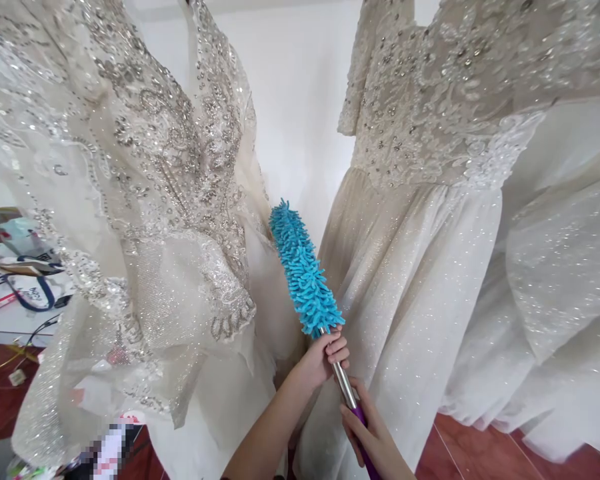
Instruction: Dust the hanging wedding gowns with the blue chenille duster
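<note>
My left hand (324, 357) curls snugly round the blue duster (306, 270), on its metal shaft (343, 385); my right hand (380, 433) wraps its purple handle (360, 417).

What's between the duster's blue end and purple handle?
The metal shaft, with the left hand gripping it near the blue end; below that hand it runs uncovered to the purple handle. Head view.
</note>
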A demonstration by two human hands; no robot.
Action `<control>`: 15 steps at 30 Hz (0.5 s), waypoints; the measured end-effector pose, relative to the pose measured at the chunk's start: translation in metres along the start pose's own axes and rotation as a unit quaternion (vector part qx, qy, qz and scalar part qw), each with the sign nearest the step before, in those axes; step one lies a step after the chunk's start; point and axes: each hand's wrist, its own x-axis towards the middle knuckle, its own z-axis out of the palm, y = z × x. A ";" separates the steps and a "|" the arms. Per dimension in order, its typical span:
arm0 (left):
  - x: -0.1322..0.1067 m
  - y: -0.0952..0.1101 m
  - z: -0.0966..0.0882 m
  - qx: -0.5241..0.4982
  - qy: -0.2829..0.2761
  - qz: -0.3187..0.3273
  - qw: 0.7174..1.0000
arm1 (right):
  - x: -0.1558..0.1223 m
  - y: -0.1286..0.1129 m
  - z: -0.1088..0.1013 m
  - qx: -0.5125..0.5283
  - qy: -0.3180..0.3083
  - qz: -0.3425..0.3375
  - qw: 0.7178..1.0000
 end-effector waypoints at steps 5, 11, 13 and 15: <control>-0.015 0.010 -0.012 -0.033 0.026 0.039 0.998 | 0.007 -0.002 0.013 0.005 -0.041 0.020 0.999; -0.014 -0.022 -0.039 -0.066 0.074 0.003 0.995 | -0.004 0.036 0.012 0.011 -0.007 0.042 0.999; -0.010 -0.034 -0.045 -0.064 0.078 -0.017 0.995 | -0.011 0.046 0.009 0.021 0.009 0.060 0.998; -0.005 -0.044 -0.050 -0.059 0.081 -0.034 0.994 | -0.017 0.053 0.005 0.024 0.030 0.077 0.996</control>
